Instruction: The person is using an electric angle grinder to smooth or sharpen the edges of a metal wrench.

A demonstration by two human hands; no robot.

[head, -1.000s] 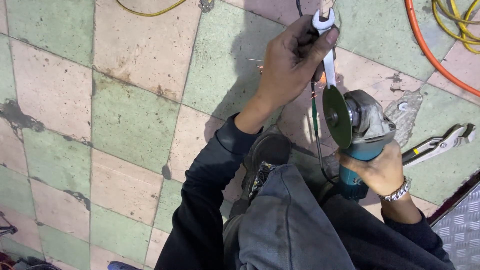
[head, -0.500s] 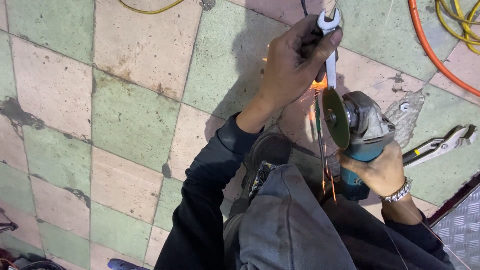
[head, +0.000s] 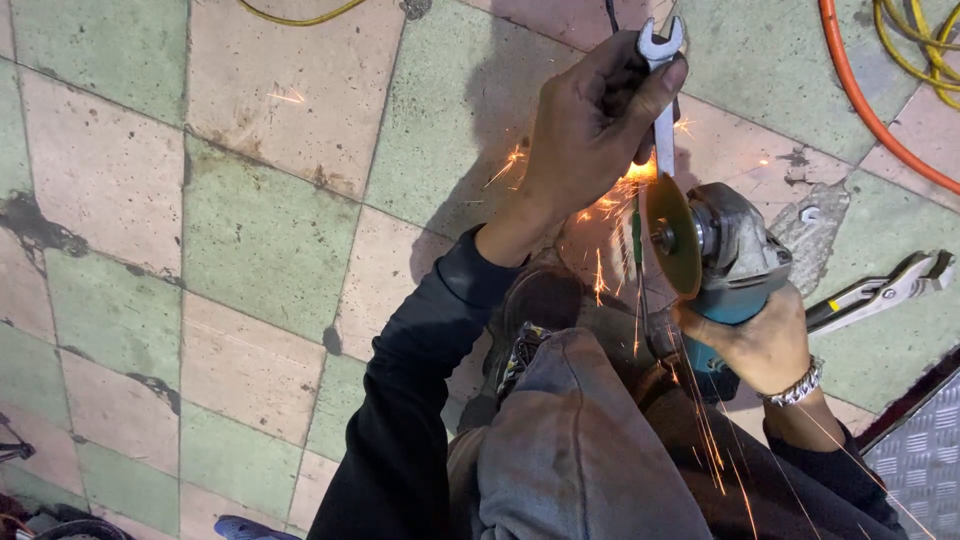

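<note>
Closest to the crouching person's knees, the right hand [head: 755, 340] is wrapped tight around the body of a teal angle grinder [head: 725, 265], its disc [head: 672, 235] standing on edge and throwing sparks. Just beyond the disc, the left hand [head: 590, 125] is clenched round a steel spanner [head: 662, 90], whose long axis runs away from the body, open end farthest out, so the disc's edge bites across the shank right below that fist. Further off on the checked floor tiles [head: 260, 230] lie locking pliers [head: 880, 290] and an orange cable [head: 860, 100].
</note>
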